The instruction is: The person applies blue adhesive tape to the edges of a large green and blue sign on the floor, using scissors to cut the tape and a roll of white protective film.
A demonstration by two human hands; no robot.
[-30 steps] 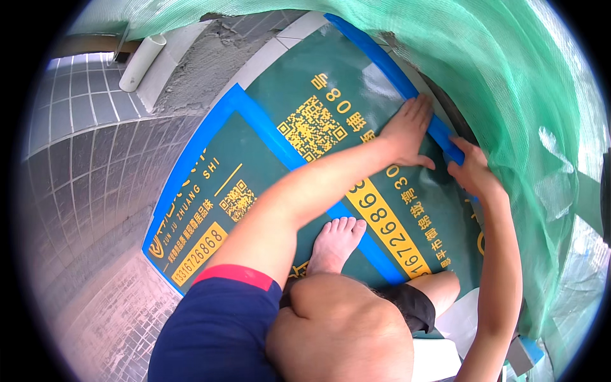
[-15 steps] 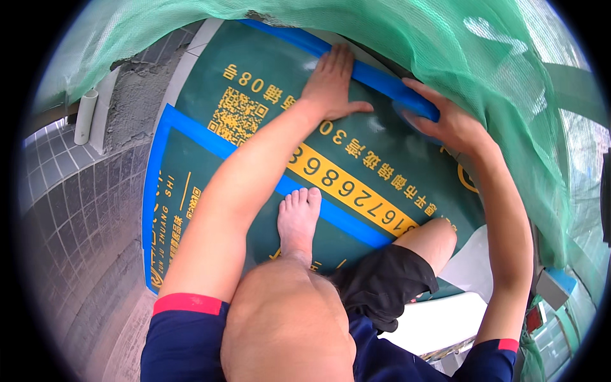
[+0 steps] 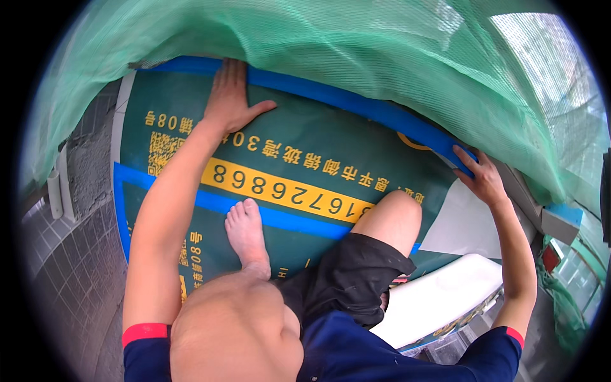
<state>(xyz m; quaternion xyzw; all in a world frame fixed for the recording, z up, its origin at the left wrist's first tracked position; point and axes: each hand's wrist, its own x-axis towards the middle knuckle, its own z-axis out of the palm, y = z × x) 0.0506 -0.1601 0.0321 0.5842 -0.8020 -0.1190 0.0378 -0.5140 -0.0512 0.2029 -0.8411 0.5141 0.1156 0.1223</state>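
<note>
Right-hand fingers (image 3: 482, 163) have drawn blue tape (image 3: 356, 106) farther — green netting (image 3: 318, 38) hangs close.

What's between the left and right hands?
In the head view, blue tape along the upper edge of the green sheet, running from the left hand to the right hand, whose fingers hold its end.

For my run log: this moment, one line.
left hand: flat on green sheet, blue strip | right hand: gripping strip | bare foot: on sheet
</note>
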